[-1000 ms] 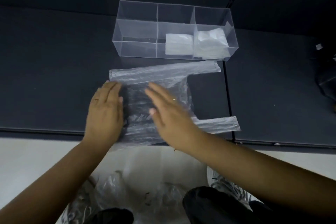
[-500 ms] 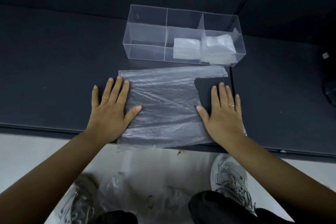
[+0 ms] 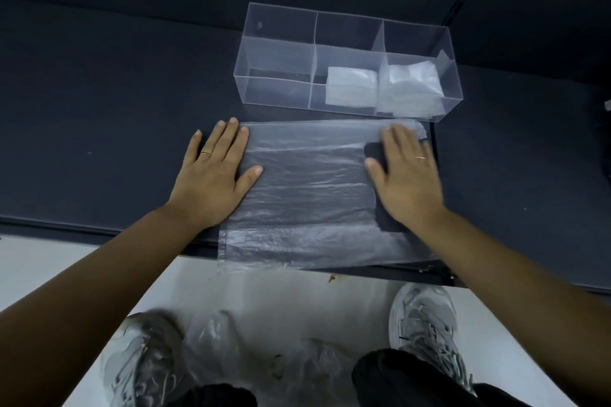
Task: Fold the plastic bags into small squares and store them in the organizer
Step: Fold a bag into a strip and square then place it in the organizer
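The clear acrylic organizer (image 3: 274, 76) at 12 o'clock holds two folded squares (image 3: 350, 89). My left hand (image 3: 211, 182) and right hand (image 3: 406, 182) press flat-fingered on the unfolded translucent plastic bag (image 3: 307, 195).

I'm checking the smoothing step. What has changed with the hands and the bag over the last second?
The right hand swept from the middle of the plastic bag to its right side; then both it and the left hand slid forward toward the organizer, open and flat at the bag's edges. Nothing was gripped or let go. The organizer and its two folded bags stayed put.
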`<action>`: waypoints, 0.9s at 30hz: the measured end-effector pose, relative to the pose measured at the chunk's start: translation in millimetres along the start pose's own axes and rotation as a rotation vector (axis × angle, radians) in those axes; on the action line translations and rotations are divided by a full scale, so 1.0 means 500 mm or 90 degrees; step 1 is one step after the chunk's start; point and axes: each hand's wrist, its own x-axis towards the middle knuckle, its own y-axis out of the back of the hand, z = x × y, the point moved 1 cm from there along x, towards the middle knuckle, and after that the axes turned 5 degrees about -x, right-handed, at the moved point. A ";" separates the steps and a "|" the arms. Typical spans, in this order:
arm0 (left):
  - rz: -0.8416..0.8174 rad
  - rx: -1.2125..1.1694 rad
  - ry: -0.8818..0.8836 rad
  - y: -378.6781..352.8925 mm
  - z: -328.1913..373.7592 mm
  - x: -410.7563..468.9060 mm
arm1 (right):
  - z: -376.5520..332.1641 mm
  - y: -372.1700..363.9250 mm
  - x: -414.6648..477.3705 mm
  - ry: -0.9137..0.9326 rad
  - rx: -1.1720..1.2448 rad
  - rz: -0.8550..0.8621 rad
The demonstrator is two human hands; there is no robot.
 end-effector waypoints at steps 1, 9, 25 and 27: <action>0.024 -0.008 0.013 0.006 -0.003 -0.010 | 0.023 0.005 -0.010 -0.033 -0.008 0.012; 0.077 -0.076 -0.314 -0.014 0.024 -0.224 | -0.179 0.054 -0.178 0.321 0.195 0.016; -0.044 -0.508 0.025 0.115 0.003 -0.251 | 0.006 0.092 -0.225 0.132 0.363 0.009; -0.095 -0.579 0.073 0.128 -0.016 -0.234 | 0.041 0.113 -0.208 0.048 0.441 -0.036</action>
